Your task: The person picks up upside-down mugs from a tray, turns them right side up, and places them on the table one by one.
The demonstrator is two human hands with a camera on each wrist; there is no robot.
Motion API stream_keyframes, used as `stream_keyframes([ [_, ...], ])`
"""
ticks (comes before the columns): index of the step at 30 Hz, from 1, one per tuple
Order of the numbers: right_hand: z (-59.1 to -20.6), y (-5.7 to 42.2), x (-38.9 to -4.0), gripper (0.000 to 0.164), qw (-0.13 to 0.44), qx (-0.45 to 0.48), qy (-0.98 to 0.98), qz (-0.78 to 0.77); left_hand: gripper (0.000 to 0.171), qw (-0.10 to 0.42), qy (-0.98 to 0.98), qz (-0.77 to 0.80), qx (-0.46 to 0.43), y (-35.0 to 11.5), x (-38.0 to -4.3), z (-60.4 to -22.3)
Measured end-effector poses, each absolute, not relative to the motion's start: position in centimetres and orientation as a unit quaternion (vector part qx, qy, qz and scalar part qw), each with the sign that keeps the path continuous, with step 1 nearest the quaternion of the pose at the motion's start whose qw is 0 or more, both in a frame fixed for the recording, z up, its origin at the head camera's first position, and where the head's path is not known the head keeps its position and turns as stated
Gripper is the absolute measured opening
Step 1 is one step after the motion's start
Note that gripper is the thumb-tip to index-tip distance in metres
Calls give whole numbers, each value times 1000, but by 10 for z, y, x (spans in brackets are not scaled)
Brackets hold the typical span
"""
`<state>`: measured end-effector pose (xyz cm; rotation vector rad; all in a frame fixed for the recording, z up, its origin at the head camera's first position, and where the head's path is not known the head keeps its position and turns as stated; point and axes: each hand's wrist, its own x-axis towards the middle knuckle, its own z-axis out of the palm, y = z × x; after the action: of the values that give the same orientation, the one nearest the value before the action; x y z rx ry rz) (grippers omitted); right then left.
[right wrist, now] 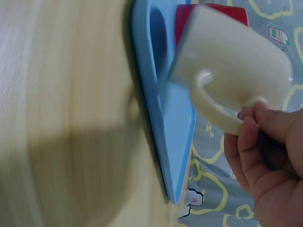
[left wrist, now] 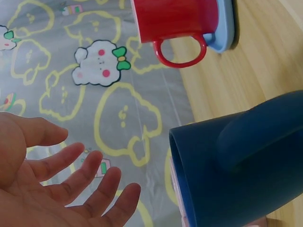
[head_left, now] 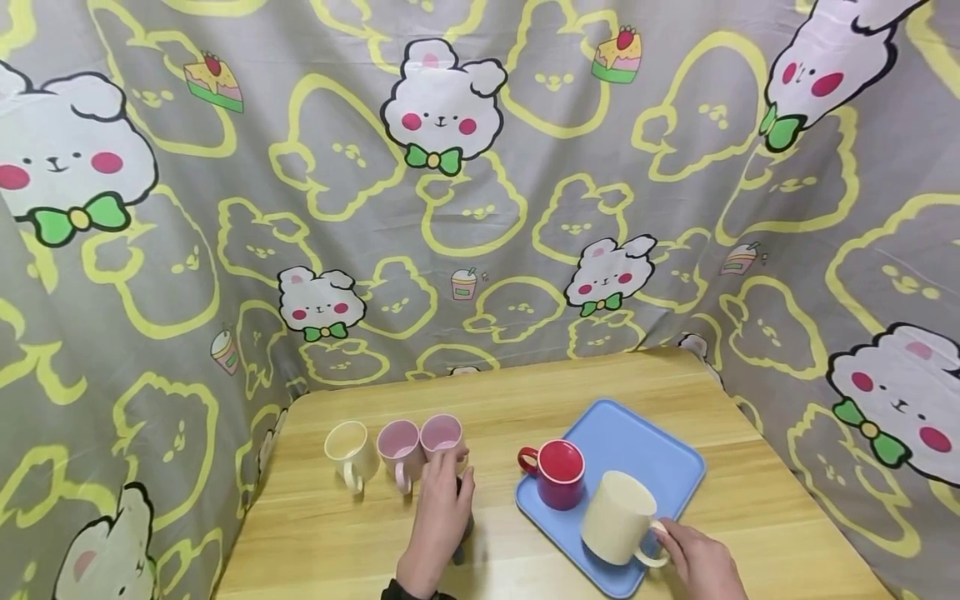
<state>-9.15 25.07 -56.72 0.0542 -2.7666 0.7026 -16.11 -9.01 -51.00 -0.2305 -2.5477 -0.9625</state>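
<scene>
- L grip (left wrist: 42, 189): fingers (left wrist: 85, 172) spread, apart fr. dk blue mug (left wrist: 227, 187) w/ hndl (left wrist: 258, 127)
- red mug (left wrist: 177, 19) by corner of blue tray (left wrist: 227, 26)
- gray printed curtain (left wrist: 104, 113) past edge of desk (left wrist: 227, 94)

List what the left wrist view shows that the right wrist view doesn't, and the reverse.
Only the left shows the empty left hand, the dark blue mug and a sliver of pink mug. Only the right shows the right hand holding the cream mug by its handle. Both show the red mug, blue tray, wooden table and patterned cloth.
</scene>
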Motion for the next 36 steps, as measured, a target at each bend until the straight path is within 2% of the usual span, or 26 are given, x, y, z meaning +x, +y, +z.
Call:
stream_keyframes([
  [3,-562,249,-91,10,151,-9,-943,296,25,195,-912,-349,-87,-89,-160,-511],
  [6,-556,246,-94,16,135,-36,-920,366,25,183,-912,-355,-94,-87,-159,-511],
  [11,-553,235,-100,24,77,-74,-857,505,25,196,-908,-356,-102,-86,-159,-509],
  [16,-561,222,-102,25,38,-76,-701,708,25,214,-903,-356,-112,-87,-159,-508],
  [19,-564,220,-102,25,-25,-21,-580,814,25,211,-902,-361,-112,-89,-160,-509],
  [24,-559,217,-106,35,-181,40,-387,903,26,193,-901,-374,-103,-89,-163,-511],
  [28,-550,210,-111,33,-238,5,-257,937,25,146,-893,-409,-117,-82,-163,-509],
  [36,-544,195,-114,21,-266,-59,-150,950,21,-21,-819,-543,-184,-55,-156,-499],
])
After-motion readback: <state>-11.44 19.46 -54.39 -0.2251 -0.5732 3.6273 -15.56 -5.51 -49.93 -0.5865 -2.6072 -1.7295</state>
